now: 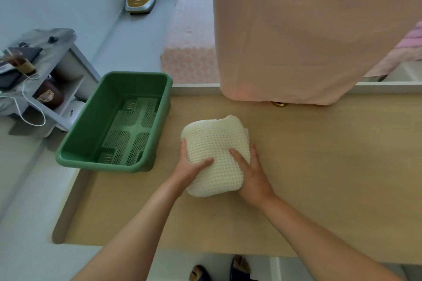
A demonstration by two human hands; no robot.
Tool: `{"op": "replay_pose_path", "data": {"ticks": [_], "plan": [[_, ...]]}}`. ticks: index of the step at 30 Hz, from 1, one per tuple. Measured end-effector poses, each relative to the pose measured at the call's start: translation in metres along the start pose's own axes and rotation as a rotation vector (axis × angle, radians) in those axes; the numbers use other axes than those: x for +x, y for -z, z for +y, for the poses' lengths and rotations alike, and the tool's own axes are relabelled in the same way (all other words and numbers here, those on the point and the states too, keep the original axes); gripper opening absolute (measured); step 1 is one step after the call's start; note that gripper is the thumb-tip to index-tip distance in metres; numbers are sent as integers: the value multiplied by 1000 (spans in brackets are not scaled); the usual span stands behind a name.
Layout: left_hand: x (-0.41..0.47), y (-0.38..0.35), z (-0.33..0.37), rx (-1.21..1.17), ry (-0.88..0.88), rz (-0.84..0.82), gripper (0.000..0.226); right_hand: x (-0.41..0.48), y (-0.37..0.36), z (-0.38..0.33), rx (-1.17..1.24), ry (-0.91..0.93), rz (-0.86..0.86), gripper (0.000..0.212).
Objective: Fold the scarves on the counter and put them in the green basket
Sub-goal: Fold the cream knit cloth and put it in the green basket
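Clasping the folded cream scarf (pixel 217 150) over mid-bench (pixel 319 189), left grip (pixel 191 170) and right grip (pixel 252 174) each pinched it, thumb on top, fingers round its side. Green basket (pixel 91 121) sat just left of the scarf, not touching, 1 corner overhanging the bench edge. Pink cloth (pixel 296 29) hung across the far bench edge, hiding what lay behind. Beyond: bed (pixel 189 41), side shelf (pixel 45 39).

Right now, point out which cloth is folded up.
The cream waffle-knit scarf between the left hand and right hand; the plain peach cloth hangs spread open.
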State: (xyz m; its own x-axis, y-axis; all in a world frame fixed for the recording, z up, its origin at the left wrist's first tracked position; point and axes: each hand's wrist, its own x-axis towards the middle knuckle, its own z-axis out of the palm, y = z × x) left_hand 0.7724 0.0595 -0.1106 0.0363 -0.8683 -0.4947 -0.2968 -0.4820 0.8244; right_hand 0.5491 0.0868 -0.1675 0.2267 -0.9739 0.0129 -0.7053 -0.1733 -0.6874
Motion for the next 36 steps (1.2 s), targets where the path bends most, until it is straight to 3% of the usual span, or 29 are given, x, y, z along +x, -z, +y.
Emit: {"op": "replay_pose_path", "data": {"ticks": [8, 15, 18, 26, 30, 36], "plan": [[-11, 22, 53, -35, -196, 19, 108, 22, 37, -45, 162, 2, 96, 77], [-18, 111, 127, -41, -433, 127, 88, 77, 56, -139, 98, 204, 311, 76], [-14, 165, 139, -56, -464, 163, 92, 110, 45, -186, 55, 283, 355, 76], [36, 307, 85, -4, -350, 196, 102, 199, -55, -272, -120, 334, 141, 90], [69, 337, 53, 109, -287, 146, 96, 221, -102, -281, -190, 187, 17, 100], [108, 328, 14, 461, -276, 54, 75, 221, -129, -266, -389, -63, -246, 114]]}}
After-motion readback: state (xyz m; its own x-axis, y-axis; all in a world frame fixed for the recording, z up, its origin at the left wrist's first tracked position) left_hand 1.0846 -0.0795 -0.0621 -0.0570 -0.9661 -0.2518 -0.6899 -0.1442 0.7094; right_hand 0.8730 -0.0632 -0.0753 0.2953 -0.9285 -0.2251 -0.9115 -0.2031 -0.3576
